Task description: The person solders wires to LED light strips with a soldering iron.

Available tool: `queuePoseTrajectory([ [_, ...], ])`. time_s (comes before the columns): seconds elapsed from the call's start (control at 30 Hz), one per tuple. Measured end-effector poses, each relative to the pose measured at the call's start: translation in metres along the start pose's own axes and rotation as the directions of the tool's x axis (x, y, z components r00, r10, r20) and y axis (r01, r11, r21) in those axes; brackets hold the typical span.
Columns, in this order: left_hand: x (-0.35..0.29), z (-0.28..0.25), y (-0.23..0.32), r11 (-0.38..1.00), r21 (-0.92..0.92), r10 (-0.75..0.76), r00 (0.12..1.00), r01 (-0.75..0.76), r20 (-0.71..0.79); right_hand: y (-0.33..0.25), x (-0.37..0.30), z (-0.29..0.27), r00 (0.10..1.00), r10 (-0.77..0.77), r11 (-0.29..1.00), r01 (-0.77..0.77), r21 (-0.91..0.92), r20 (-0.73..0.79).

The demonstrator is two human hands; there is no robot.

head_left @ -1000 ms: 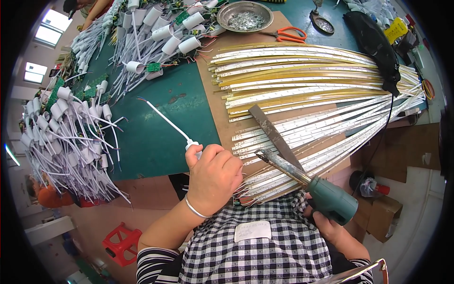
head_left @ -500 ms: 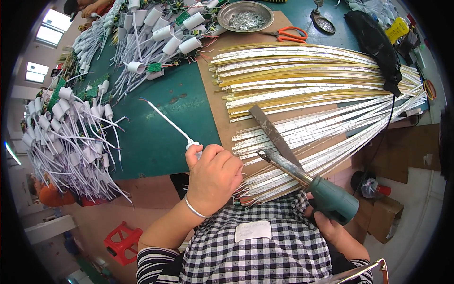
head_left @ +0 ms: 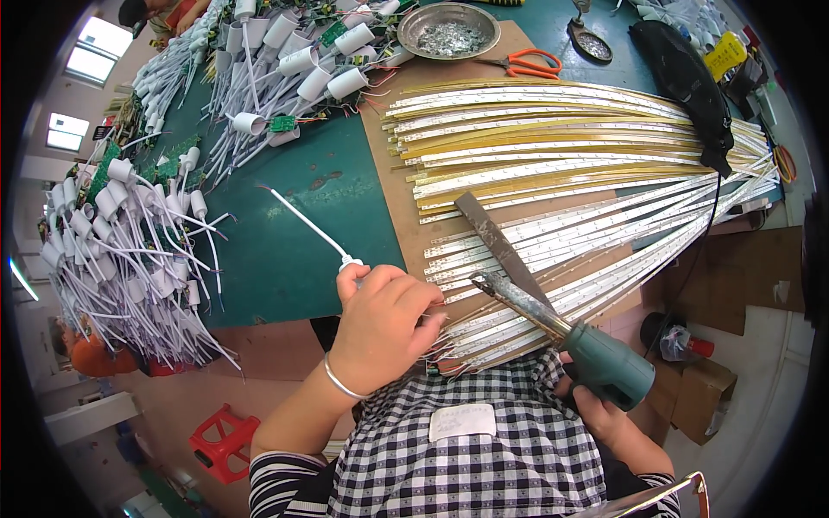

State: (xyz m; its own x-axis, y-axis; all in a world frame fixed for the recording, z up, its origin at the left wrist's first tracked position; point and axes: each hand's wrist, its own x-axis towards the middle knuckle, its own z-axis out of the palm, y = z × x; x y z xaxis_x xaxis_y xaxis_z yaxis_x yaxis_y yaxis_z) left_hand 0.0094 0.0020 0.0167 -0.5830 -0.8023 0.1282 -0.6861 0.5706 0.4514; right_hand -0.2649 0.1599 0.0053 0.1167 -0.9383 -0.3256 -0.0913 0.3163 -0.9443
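Observation:
My left hand (head_left: pixel 380 326) is curled over a white cable end cap (head_left: pixel 348 262), which it mostly hides. From the cap a thin white cable (head_left: pixel 306 223) runs up and left to bare wire tips. Thumb and forefinger sit close together beside the near ends of the LED strips (head_left: pixel 484 337); anything fine between them is too small to tell. Partly under the iron, my right hand (head_left: pixel 602 409) grips the green handle of a soldering iron (head_left: pixel 610 367). Its blackened metal tip points up and left over the strips. A flat dark metal bar (head_left: pixel 503 249) lies across them.
White caps with cables and green circuit boards pile up at left (head_left: pixel 121 250) and far left (head_left: pixel 294 65). A metal bowl (head_left: pixel 446 19) of shiny bits, orange-handled pliers (head_left: pixel 531 62) and a black pouch (head_left: pixel 682 86) lie far back. A red stool (head_left: pixel 223 443) stands below. Another person (head_left: pixel 164 17) works far left.
My left hand has turned and its fingers have spread slightly, so the thumb now shows near the strip ends. The cable has shifted a little. My right hand and the iron stay put.

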Motion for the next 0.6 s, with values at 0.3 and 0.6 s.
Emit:
queuePoseTrajectory([
  [0.3, -0.002, -0.009, -0.017, 0.987, -0.022, 0.163, 0.970, -0.162, 0.183, 0.004, -0.001, 0.001, 1.000, -0.002, 1.000, 0.002, 0.000, -0.002],
  [0.6, 0.003, -0.002, -0.013, 0.972, -0.236, 0.018, 1.000, -0.012, 0.025, 0.008, -0.005, 0.000, 1.000, 0.013, 0.999, -0.012, 0.053, -0.012],
])
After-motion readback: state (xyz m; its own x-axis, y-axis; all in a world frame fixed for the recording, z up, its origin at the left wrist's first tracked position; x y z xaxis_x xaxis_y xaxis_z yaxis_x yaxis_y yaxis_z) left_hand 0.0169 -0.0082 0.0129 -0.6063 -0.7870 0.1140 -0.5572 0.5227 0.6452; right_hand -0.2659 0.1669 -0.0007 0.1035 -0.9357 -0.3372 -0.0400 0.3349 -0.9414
